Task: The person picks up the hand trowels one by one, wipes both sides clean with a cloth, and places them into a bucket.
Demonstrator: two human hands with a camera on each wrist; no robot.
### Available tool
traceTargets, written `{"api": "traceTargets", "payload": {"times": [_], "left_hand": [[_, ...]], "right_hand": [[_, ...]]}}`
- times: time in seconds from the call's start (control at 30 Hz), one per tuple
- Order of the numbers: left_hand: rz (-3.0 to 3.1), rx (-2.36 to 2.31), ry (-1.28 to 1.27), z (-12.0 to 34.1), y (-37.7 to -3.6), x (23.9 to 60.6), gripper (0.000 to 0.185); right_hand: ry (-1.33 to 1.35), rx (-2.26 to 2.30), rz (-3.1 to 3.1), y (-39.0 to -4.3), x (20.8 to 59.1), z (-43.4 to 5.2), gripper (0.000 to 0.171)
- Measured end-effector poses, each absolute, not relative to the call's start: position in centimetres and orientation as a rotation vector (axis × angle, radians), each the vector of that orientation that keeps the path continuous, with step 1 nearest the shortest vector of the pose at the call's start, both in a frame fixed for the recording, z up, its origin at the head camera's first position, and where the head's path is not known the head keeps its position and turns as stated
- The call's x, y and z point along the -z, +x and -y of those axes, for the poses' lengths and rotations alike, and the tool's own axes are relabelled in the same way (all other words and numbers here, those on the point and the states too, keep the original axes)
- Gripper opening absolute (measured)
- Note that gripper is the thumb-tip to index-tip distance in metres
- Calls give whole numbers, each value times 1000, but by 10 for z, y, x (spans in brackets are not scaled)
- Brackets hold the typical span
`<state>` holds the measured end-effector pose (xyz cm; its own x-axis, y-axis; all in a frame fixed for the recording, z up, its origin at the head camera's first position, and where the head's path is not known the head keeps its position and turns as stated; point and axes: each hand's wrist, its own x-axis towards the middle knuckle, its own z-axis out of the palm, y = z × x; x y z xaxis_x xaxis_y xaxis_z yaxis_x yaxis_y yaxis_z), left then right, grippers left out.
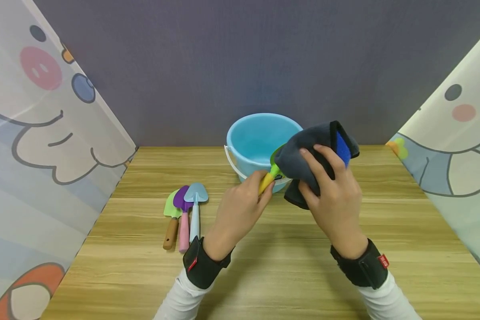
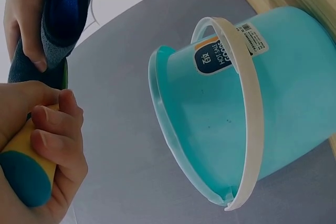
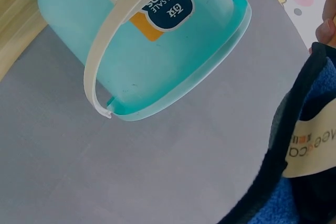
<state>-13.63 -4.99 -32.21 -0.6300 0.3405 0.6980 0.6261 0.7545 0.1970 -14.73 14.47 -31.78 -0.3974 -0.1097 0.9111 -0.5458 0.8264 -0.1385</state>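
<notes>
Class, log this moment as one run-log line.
left hand: grips yellow-handled green trowel | right hand: holds dark grey cloth around blade | light blue plastic bucket: behind

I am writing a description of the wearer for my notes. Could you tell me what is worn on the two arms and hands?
Both hands, the left hand and the right hand, are bare, without gloves or rings. Each wrist carries a wide black strap with a small red tag. Below the straps are white long sleeves.
</notes>
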Motion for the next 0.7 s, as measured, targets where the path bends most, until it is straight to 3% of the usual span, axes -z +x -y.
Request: {"api": "traceTargets", "payload": {"times": [0.7], "left_hand": [[2330,580,-719,52,-137,322,23]], "right_hand": [[379,-619,1897,-147,305,-155,43]]}}
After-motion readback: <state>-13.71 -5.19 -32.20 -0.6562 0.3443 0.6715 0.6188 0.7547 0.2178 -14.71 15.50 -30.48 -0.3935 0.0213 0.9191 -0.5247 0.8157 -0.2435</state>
